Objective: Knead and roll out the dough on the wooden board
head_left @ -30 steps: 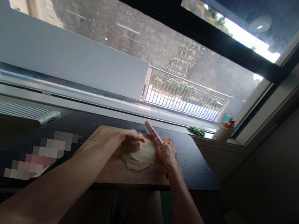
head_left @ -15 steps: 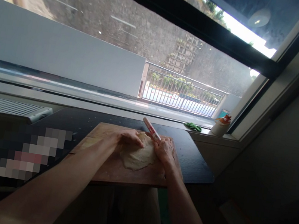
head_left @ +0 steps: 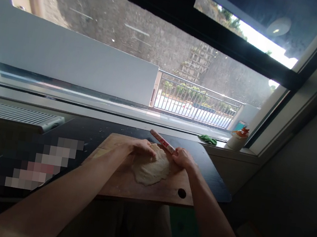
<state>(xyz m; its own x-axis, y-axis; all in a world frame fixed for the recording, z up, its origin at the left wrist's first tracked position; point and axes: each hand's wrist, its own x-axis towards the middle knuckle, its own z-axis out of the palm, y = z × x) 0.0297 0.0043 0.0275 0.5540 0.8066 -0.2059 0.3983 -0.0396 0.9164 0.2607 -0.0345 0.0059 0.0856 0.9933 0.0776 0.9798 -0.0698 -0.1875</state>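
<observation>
Window (head_left: pixel 105 38) spans the whole view beyond both hands; through it a stone wall, a white parapet and a metal railing (head_left: pixel 196 104).

Dark table top (head_left: pixel 212 179) lies under both hands and runs out past them on the left and right sides. A ribbed white radiator (head_left: pixel 11 113) sits well to the left of the left hand, at sill level.

Wooden cutting board (head_left: pixel 141 188) rests on the table, directly under both hands. A round hole (head_left: pixel 182 193) shows in its near right corner, just nearer than the right wrist.

Dough (head_left: pixel 150 169): pale, flattened, irregular sheet lying on the board between the two hands, touching both. Its far edge appears lifted or folded near the fingertips; cannot tell which.

Left hand (head_left: pixel 141 148): palm down, fingers curled loosely, pressing on the far left edge of the dough. Grasps nothing that I can see.

Right hand (head_left: pixel 183 159): wrapped around the near end of a thin stick-like tool (head_left: pixel 162 141) with red and white markings. The tool slants away from the right hand toward the far left, over the far edge of the dough, and ends just beyond the left fingertips. Whether it touches the dough cannot be told.

On the sill well beyond the right hand: a small pale pot (head_left: pixel 237 140) with something red on top, and just to its left a small green item (head_left: pixel 207 139).
</observation>
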